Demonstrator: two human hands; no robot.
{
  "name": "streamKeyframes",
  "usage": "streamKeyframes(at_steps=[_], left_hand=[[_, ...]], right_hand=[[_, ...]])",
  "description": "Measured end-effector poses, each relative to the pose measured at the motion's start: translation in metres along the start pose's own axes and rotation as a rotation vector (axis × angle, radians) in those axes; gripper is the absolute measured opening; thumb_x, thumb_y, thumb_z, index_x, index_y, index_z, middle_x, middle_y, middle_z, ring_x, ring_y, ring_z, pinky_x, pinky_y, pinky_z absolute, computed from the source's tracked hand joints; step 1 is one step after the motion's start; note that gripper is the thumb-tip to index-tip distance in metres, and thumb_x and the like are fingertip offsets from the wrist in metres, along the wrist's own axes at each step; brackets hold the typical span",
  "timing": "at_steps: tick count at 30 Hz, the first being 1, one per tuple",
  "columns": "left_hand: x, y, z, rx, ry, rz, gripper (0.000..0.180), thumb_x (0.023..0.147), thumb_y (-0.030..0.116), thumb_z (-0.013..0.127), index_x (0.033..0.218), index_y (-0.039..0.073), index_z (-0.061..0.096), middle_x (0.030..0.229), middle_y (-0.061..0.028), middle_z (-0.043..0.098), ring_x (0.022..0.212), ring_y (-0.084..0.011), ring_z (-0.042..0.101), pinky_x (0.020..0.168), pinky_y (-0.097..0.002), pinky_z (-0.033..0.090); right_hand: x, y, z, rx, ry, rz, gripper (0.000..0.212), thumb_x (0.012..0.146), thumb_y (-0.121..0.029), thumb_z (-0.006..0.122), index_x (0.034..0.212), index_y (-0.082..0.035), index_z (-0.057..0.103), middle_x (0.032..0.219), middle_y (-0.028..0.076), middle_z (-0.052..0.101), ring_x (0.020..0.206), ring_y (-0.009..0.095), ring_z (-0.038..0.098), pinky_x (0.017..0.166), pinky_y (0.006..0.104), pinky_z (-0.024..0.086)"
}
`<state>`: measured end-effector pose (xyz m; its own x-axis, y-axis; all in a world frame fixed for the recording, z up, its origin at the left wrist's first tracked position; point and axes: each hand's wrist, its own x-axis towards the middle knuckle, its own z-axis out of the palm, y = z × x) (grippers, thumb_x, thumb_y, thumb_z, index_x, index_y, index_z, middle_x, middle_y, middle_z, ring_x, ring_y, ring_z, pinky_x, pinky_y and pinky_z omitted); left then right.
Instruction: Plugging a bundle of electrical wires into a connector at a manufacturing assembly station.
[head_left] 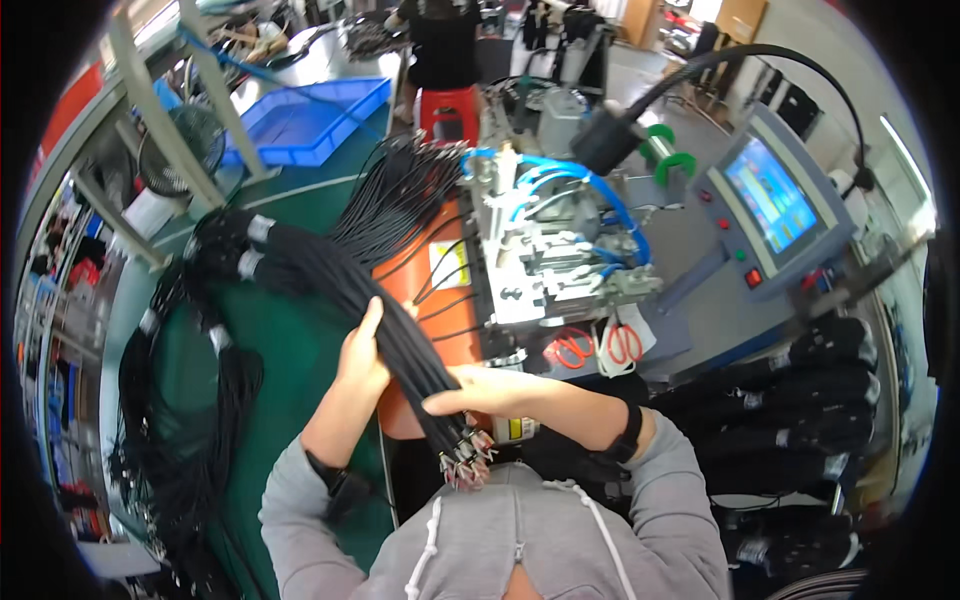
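Note:
A thick bundle of black cables [350, 285] runs slantwise across the middle, held by both my hands. My left hand [364, 352] wraps round it from the left, thumb on top. Nearer its end, my right hand [462, 390] grips it from the right. Short bare wire ends with small metal tips [466, 455] fan out close to my chest. Farther back the bundle bends over the green table [300, 385], with white tape bands round it. Beyond my hands, a second spread of black cables [400, 195] lies on an orange surface [405, 410] beside the machine.
A machine with blue air tubes [560, 240] stands ahead, with a touchscreen panel [770, 195] to its right. Red-handled scissors [572, 348] lie at its front. Back left are a blue tray [300, 120] and a fan [180, 150]. More cable bundles [800, 400] hang at right.

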<state>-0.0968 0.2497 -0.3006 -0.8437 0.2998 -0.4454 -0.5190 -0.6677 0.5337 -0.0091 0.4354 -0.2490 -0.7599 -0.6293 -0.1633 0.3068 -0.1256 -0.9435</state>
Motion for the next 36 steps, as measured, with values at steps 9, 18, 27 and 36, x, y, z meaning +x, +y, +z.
streamKeyframes(at_steps=[9, 18, 27, 36], left_hand=[[-0.011, 0.019, -0.012, 0.285, 0.095, -0.009, 0.027, 0.093, 0.023, 0.060, 0.108, 0.000, 0.060, 0.100, -0.0122, 0.065, 0.090, -0.0268, 0.063, 0.085, -0.0417, 0.052], [-0.032, 0.024, 0.002, 0.224, 0.089, -0.056, 0.012, 0.088, 0.015, 0.060, 0.088, 0.003, 0.061, 0.083, -0.0092, 0.064, 0.076, -0.0250, 0.063, 0.076, -0.0392, 0.054], [-0.018, 0.019, -0.006, 0.184, 0.108, 0.047, 0.013, 0.090, 0.017, 0.059, 0.086, 0.005, 0.059, 0.071, -0.0027, 0.058, 0.062, -0.0137, 0.056, 0.056, -0.0299, 0.049], [-0.035, 0.091, 0.028, -0.101, 0.011, -0.290, 0.012, 0.092, 0.018, 0.057, 0.092, 0.007, 0.053, 0.067, 0.0041, 0.050, 0.053, -0.0043, 0.048, 0.047, -0.0224, 0.043]], right_hand=[[0.092, 0.024, -0.025, 0.274, 0.181, 0.077, 0.028, 0.083, -0.017, 0.068, 0.102, 0.003, 0.063, 0.086, 0.009, 0.067, 0.073, 0.017, 0.065, 0.068, 0.0284, 0.053], [0.096, 0.033, -0.038, 0.468, 0.193, 0.048, 0.018, 0.080, -0.014, 0.071, 0.089, 0.000, 0.062, 0.077, 0.008, 0.065, 0.064, 0.014, 0.063, 0.061, 0.0256, 0.053], [0.094, 0.022, -0.035, 0.217, 0.205, -0.001, 0.019, 0.083, -0.019, 0.069, 0.080, -0.004, 0.057, 0.063, 0.002, 0.055, 0.052, 0.009, 0.052, 0.049, 0.0227, 0.043], [0.092, 0.022, -0.040, 0.166, 0.253, -0.019, 0.018, 0.085, -0.017, 0.067, 0.079, -0.006, 0.053, 0.062, 0.000, 0.053, 0.051, 0.008, 0.049, 0.048, 0.0232, 0.041]])
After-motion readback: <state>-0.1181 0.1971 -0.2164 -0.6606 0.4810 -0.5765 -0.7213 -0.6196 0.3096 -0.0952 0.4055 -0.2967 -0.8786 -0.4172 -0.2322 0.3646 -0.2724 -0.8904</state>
